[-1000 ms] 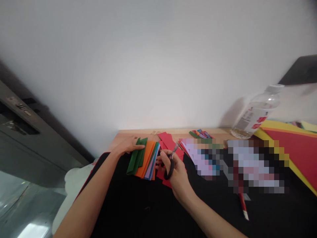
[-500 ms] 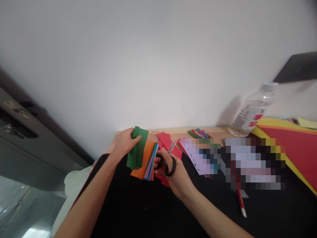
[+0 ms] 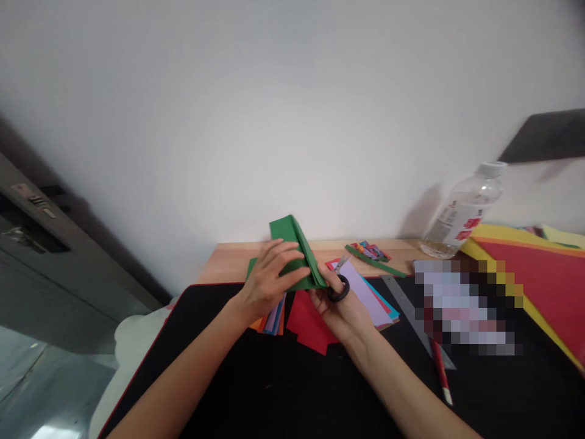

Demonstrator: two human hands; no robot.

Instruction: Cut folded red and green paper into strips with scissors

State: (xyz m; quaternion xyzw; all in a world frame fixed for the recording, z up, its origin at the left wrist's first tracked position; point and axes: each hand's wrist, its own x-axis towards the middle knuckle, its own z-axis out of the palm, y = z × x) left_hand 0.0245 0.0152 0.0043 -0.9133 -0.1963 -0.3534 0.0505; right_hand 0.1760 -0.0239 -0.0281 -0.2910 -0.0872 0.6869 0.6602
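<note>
My left hand (image 3: pixel 269 277) is closed on a folded green paper (image 3: pixel 297 247), lifted above the stack of coloured paper strips (image 3: pixel 272 317). My right hand (image 3: pixel 340 305) grips black-handled scissors (image 3: pixel 339 288), fingers through the loops, and its fingertips also touch the green paper's lower edge. The scissor blades point away, partly hidden behind the green paper. Red paper pieces (image 3: pixel 308 323) lie on the black mat (image 3: pixel 256 390) under both hands.
A purple sheet on other coloured sheets (image 3: pixel 365 296), a metal ruler (image 3: pixel 411 311) and a red pen (image 3: pixel 441 375) lie to the right. A clear plastic bottle (image 3: pixel 461 210), paper scraps (image 3: pixel 370 251) and large yellow and red sheets (image 3: pixel 539 274) sit further back right.
My left hand lifted the green paper off the stack and carried it right toward the scissors. My right hand moved right and up to meet the paper.
</note>
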